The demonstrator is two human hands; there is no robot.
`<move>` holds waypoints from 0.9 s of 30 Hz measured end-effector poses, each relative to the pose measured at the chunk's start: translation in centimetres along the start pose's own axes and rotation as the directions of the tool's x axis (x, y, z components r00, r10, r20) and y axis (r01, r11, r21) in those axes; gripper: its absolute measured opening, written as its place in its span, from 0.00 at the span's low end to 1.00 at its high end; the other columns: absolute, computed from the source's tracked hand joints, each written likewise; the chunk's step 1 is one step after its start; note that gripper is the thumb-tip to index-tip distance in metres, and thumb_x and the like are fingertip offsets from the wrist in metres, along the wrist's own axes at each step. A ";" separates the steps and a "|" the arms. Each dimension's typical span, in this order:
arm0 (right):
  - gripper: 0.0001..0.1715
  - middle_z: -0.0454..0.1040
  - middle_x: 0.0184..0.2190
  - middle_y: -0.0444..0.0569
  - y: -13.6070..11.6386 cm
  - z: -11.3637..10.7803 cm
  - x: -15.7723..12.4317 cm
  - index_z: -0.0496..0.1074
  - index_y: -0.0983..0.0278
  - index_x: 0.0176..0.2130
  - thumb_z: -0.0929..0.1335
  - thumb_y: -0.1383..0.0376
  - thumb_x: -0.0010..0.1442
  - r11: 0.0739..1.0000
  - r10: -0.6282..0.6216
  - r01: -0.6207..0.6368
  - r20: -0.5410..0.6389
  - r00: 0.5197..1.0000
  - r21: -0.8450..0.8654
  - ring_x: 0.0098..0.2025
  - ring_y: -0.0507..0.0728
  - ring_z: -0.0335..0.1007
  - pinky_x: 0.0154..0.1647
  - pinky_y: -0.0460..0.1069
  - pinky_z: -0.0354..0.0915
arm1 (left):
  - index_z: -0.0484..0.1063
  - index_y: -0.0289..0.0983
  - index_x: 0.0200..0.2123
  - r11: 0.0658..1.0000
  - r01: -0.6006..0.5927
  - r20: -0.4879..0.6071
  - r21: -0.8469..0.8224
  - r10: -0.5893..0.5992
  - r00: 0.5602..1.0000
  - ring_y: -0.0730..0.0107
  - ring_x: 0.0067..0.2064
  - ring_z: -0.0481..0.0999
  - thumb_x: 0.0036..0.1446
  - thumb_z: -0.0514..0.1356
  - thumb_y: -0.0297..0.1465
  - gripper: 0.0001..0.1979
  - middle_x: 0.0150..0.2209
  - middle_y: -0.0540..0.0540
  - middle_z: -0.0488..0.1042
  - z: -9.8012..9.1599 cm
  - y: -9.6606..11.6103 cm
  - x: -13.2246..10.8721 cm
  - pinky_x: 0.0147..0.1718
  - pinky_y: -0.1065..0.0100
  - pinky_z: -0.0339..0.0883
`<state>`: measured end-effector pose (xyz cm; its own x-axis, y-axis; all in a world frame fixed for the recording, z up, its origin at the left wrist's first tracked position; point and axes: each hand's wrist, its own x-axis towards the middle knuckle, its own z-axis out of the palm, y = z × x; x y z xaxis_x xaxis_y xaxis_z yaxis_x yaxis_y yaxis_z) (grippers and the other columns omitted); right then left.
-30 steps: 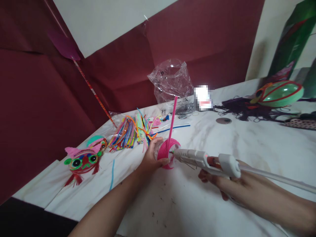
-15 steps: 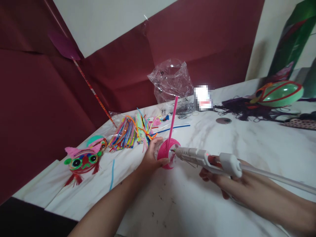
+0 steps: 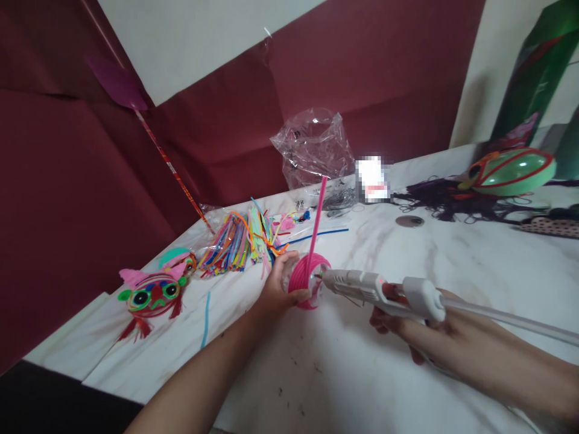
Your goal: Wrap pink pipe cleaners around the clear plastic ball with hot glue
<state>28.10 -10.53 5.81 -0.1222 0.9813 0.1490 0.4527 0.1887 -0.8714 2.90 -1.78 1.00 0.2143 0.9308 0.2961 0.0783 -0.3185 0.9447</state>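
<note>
My left hand (image 3: 284, 288) is closed around a small clear rounded piece wound with rings of pink pipe cleaner (image 3: 299, 278). One free end of the pink pipe cleaner stands up from it, tilted slightly right. In my right hand (image 3: 420, 331) is a white hot glue gun (image 3: 362, 284), with a small red light showing on its body. A long translucent glue stick (image 3: 502, 316) sticks out of its back. The nozzle points left at the clear side of the wound piece, very near it; whether they touch I cannot tell.
Bundles of coloured pipe cleaners (image 3: 228, 247) lie behind my left hand. Left of them sits a decorated animal-face craft (image 3: 154, 294), with a light blue pipe cleaner (image 3: 205, 319) nearby. A clear plastic bag (image 3: 314, 147) stands at the back. A green balloon-like craft (image 3: 518, 172) lies far right.
My right hand and the glue gun have shifted slightly to the right. My left hand and the wound piece stay in place.
</note>
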 end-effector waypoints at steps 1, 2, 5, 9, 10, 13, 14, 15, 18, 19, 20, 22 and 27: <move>0.13 0.76 0.22 0.45 -0.2 -0.1 0.0 0.69 0.59 0.24 0.62 0.56 0.54 1.000 0.023 -0.023 0.024 0.999 0.014 0.20 0.55 0.70 0.19 0.47 0.67 | 0.63 0.39 0.54 1.000 0.002 0.000 -0.009 -0.002 1.000 0.45 0.60 0.67 0.34 0.74 0.45 0.44 0.57 0.38 0.69 0.0 0.0 0.0 0.58 0.53 0.60; 0.13 0.76 0.23 0.45 -0.4 -0.2 0.0 0.70 0.59 0.24 0.62 0.56 0.53 0.999 0.036 -0.038 0.042 0.998 0.031 0.20 0.55 0.70 0.20 0.48 0.67 | 0.63 0.39 0.54 1.000 0.003 0.000 -0.019 -0.003 1.000 0.45 0.59 0.68 0.33 0.74 0.46 0.44 0.57 0.38 0.69 0.0 0.0 0.0 0.58 0.53 0.60; 0.13 0.77 0.24 0.46 -0.8 -0.3 0.1 0.72 0.58 0.24 0.64 0.55 0.51 0.995 0.032 -0.036 0.046 0.998 0.090 0.21 0.55 0.69 0.21 0.47 0.67 | 0.64 0.39 0.53 1.000 0.000 0.002 -0.028 0.000 1.000 0.44 0.59 0.68 0.32 0.74 0.46 0.44 0.57 0.38 0.69 0.1 0.1 0.0 0.57 0.52 0.61; 0.13 0.77 0.25 0.46 -0.8 -0.4 0.0 0.72 0.59 0.24 0.64 0.55 0.51 0.995 0.048 -0.051 0.038 0.998 0.085 0.20 0.54 0.68 0.21 0.47 0.68 | 0.65 0.39 0.53 1.000 -0.008 -0.004 -0.015 0.008 1.000 0.42 0.59 0.68 0.32 0.74 0.46 0.44 0.56 0.37 0.70 0.1 0.1 0.1 0.57 0.52 0.61; 0.13 0.77 0.25 0.46 -0.8 -0.4 0.0 0.72 0.59 0.24 0.64 0.55 0.51 0.996 0.055 -0.057 0.041 0.998 0.068 0.20 0.54 0.69 0.22 0.48 0.68 | 0.65 0.39 0.53 1.000 -0.013 -0.007 -0.018 0.013 1.000 0.42 0.59 0.68 0.32 0.74 0.46 0.44 0.56 0.37 0.70 0.1 0.0 0.2 0.57 0.52 0.61; 0.14 0.76 0.24 0.46 -0.8 -0.5 0.0 0.71 0.59 0.23 0.63 0.54 0.51 0.998 0.065 -0.065 0.043 0.997 0.020 0.20 0.55 0.70 0.22 0.48 0.68 | 0.65 0.40 0.52 1.000 -0.015 -0.003 -0.021 0.015 1.000 0.42 0.59 0.68 0.31 0.75 0.47 0.44 0.56 0.38 0.70 0.0 0.0 0.1 0.58 0.51 0.60; 0.15 0.76 0.24 0.46 -0.9 -0.6 0.0 0.71 0.59 0.22 0.63 0.54 0.51 0.998 0.064 -0.065 0.041 0.997 0.017 0.20 0.55 0.70 0.22 0.48 0.67 | 0.65 0.40 0.53 1.000 -0.010 0.001 -0.023 0.010 1.000 0.43 0.59 0.68 0.32 0.74 0.47 0.44 0.56 0.38 0.70 0.0 -0.1 0.1 0.58 0.51 0.60; 0.15 0.76 0.24 0.46 -0.9 -0.6 0.1 0.72 0.59 0.22 0.63 0.54 0.51 0.998 0.060 -0.061 0.040 0.997 0.024 0.19 0.55 0.70 0.22 0.48 0.67 | 0.65 0.41 0.53 1.000 -0.002 0.008 -0.024 0.002 1.000 0.43 0.59 0.68 0.32 0.74 0.47 0.44 0.56 0.38 0.70 0.0 -0.1 0.0 0.57 0.51 0.60; 0.14 0.76 0.22 0.45 -1.1 -0.6 0.2 0.71 0.58 0.22 0.64 0.54 0.50 0.997 0.048 -0.050 0.047 0.998 0.054 0.18 0.54 0.68 0.20 0.47 0.65 | 0.64 0.40 0.53 1.000 -0.001 0.004 -0.025 0.001 1.000 0.44 0.59 0.68 0.33 0.74 0.47 0.44 0.57 0.39 0.69 0.0 -0.1 0.0 0.57 0.52 0.60; 0.14 0.76 0.22 0.45 -1.1 -0.6 0.2 0.71 0.58 0.22 0.64 0.54 0.50 0.997 0.050 -0.053 0.049 0.998 0.058 0.18 0.54 0.67 0.20 0.47 0.65 | 0.64 0.40 0.53 1.000 -0.005 0.004 -0.024 0.005 1.000 0.44 0.59 0.68 0.33 0.74 0.47 0.44 0.56 0.39 0.69 0.0 -0.1 0.0 0.57 0.52 0.60; 0.14 0.76 0.22 0.45 -1.1 -0.6 0.2 0.71 0.58 0.22 0.64 0.54 0.49 0.997 0.055 -0.058 0.049 0.997 0.058 0.18 0.53 0.67 0.20 0.47 0.65 | 0.64 0.40 0.53 1.000 -0.008 0.005 -0.024 0.008 1.000 0.44 0.59 0.68 0.33 0.74 0.46 0.44 0.56 0.39 0.69 0.1 0.0 0.0 0.58 0.52 0.60; 0.15 0.76 0.23 0.45 -1.1 -0.6 0.1 0.74 0.58 0.23 0.64 0.54 0.49 0.996 0.073 -0.075 0.052 0.996 0.044 0.18 0.53 0.68 0.21 0.47 0.66 | 0.65 0.40 0.53 1.000 -0.007 0.003 -0.028 0.008 1.000 0.45 0.60 0.67 0.33 0.75 0.45 0.43 0.57 0.39 0.69 0.1 0.1 -0.1 0.58 0.53 0.60; 0.18 0.79 0.26 0.48 -0.9 -0.6 -0.2 0.78 0.58 0.27 0.63 0.53 0.51 0.992 0.114 -0.116 0.058 0.992 0.042 0.20 0.54 0.69 0.22 0.48 0.68 | 0.66 0.40 0.54 0.998 0.006 -0.036 -0.056 -0.008 0.999 0.43 0.61 0.65 0.33 0.75 0.46 0.43 0.58 0.40 0.68 0.2 0.2 -0.2 0.59 0.52 0.59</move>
<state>28.24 -10.85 6.83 -0.1211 0.9924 0.0214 0.4265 0.0715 -0.9017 3.10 -2.07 1.06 0.1783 0.9393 0.2932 0.0251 -0.3022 0.9529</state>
